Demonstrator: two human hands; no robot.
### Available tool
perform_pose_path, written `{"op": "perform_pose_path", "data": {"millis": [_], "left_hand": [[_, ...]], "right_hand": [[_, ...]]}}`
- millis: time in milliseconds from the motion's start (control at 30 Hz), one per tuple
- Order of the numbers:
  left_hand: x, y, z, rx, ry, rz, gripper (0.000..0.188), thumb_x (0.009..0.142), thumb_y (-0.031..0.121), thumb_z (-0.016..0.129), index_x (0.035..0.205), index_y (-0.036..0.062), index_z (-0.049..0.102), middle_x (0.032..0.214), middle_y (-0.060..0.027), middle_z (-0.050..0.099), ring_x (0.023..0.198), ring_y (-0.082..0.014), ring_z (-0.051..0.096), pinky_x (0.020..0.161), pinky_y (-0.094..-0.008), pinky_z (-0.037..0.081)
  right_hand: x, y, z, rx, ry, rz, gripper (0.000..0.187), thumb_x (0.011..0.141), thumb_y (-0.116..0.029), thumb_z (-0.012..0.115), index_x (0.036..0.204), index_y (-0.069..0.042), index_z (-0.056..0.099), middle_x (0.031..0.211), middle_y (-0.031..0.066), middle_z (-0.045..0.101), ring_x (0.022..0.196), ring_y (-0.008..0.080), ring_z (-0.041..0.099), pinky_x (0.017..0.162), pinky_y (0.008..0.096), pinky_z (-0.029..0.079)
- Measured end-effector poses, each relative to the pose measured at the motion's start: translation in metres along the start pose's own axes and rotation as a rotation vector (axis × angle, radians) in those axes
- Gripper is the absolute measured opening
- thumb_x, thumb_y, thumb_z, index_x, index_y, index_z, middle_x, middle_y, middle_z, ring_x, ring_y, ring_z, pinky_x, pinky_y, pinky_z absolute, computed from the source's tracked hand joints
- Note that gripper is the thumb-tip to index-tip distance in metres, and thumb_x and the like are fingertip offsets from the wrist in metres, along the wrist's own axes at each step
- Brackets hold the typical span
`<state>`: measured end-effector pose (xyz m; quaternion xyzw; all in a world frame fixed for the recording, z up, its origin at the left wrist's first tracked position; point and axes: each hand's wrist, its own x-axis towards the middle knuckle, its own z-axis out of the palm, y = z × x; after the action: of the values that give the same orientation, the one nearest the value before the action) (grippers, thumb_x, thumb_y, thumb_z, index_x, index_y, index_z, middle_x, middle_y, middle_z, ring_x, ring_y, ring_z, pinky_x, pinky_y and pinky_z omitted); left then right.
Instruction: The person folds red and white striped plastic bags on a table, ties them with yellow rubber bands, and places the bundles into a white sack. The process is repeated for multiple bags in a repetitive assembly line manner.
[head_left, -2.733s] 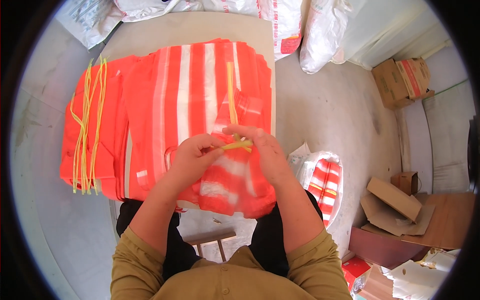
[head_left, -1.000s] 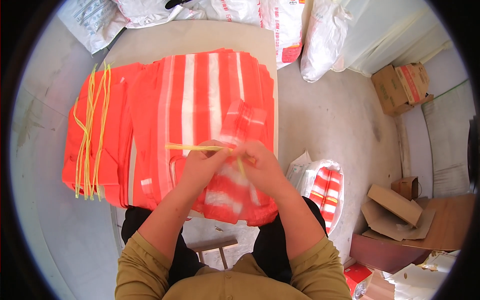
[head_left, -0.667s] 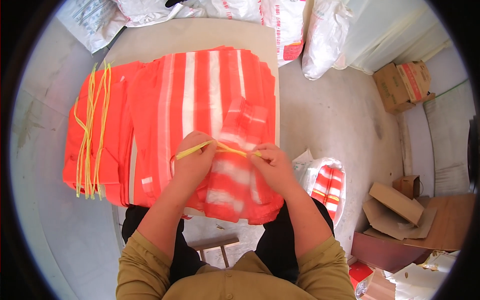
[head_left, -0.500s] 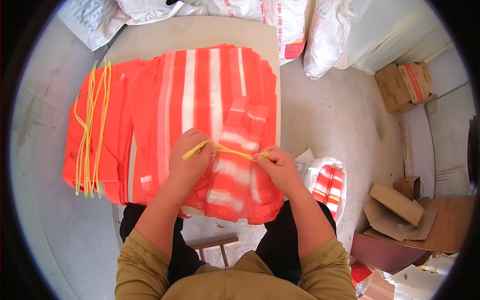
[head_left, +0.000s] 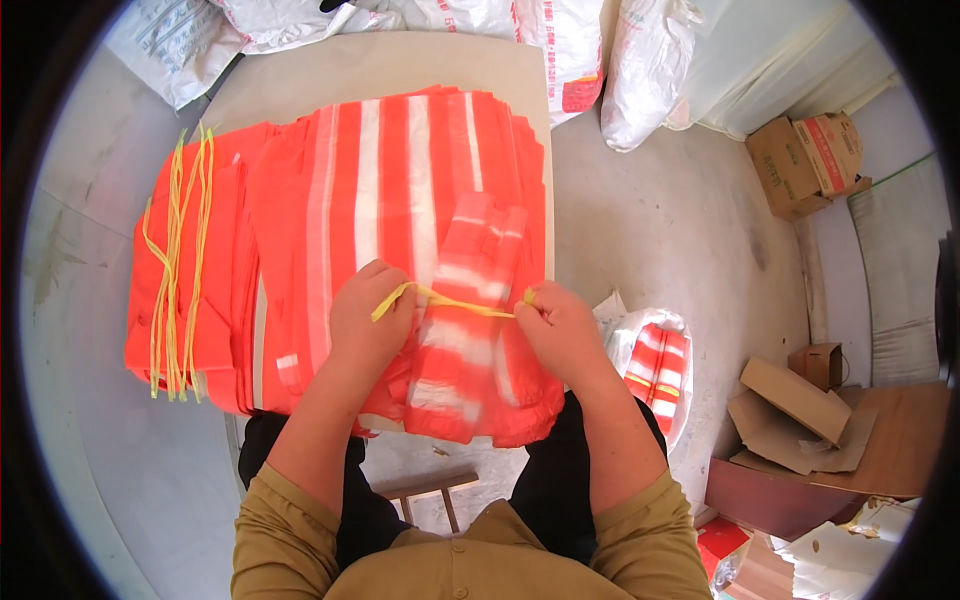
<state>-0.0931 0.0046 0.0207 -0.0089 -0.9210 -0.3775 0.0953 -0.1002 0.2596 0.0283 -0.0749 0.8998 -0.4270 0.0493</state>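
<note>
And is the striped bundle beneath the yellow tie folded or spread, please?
Folded: the striped bundle is a narrow strip atop the wider striped stack.

Red characters ran down a tall white plastic sack (head_left: 568, 52) at the top; bluish print covered a crumpled white plastic bag (head_left: 175, 45), upper left; greenish characters marked a brown cardboard box (head_left: 780, 165), right. None was clearly legible.

Workshop-like room, piled striped material (head_left: 395, 180), white sacks (head_left: 650, 80), cardboard boxes (head_left: 788, 170)
</note>
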Motion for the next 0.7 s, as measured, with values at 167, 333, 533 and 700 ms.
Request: {"op": "perform_pose_path", "data": {"millis": [167,333,533,700], "left_hand": [[-0.001,0.002,0.0,0.025,-0.026,0.0,0.007,0.089,0.012,0.068,0.086,0.0053,0.07,0.092,-0.0108,0.066,0.086,-0.0328,0.066,0.073,-0.0434,0.053],[-0.003,0.002,0.001,0.073,-0.017,0.007,0.008,0.089,0.012,0.068,0.085,0.0054,0.069,0.092,-0.0108,0.065,0.086,-0.0332,0.066,0.073,-0.0434,0.053],[-0.002,-0.002,-0.002,0.035,0.018,-0.013,0.01,0.09,0.013,0.068,0.084,0.0043,0.068,0.089,-0.0104,0.065,0.085,-0.0326,0.065,0.071,-0.043,0.053],[-0.002,-0.001,-0.01,-0.132,-0.067,-0.066,0.01,0.091,0.01,0.068,0.085,0.0019,0.067,0.086,-0.0106,0.064,0.081,-0.0279,0.064,0.068,-0.039,0.051]], "right_hand": [[0.008,-0.018,0.01,0.665,-0.1,0.188,0.026,0.099,-0.019,0.059,0.083,0.001,0.066,0.098,0.0088,0.073,0.082,0.0191,0.065,0.077,0.0359,0.051],[0.013,-0.028,0.022,0.856,-0.173,0.274,0.022,0.099,-0.014,0.058,0.082,-0.001,0.064,0.085,0.0018,0.069,0.081,0.0087,0.057,0.076,0.0278,0.046],[0.013,-0.024,0.028,0.387,-0.161,0.109,0.027,0.101,-0.019,0.06,0.084,0.002,0.064,0.082,0.0123,0.068,0.071,0.0179,0.059,0.069,0.0344,0.048],[0.015,-0.023,0.036,0.236,-0.164,0.016,0.024,0.101,-0.02,0.061,0.092,0.002,0.064,0.087,0.019,0.064,0.08,0.0315,0.062,0.074,0.0406,0.05]]}}
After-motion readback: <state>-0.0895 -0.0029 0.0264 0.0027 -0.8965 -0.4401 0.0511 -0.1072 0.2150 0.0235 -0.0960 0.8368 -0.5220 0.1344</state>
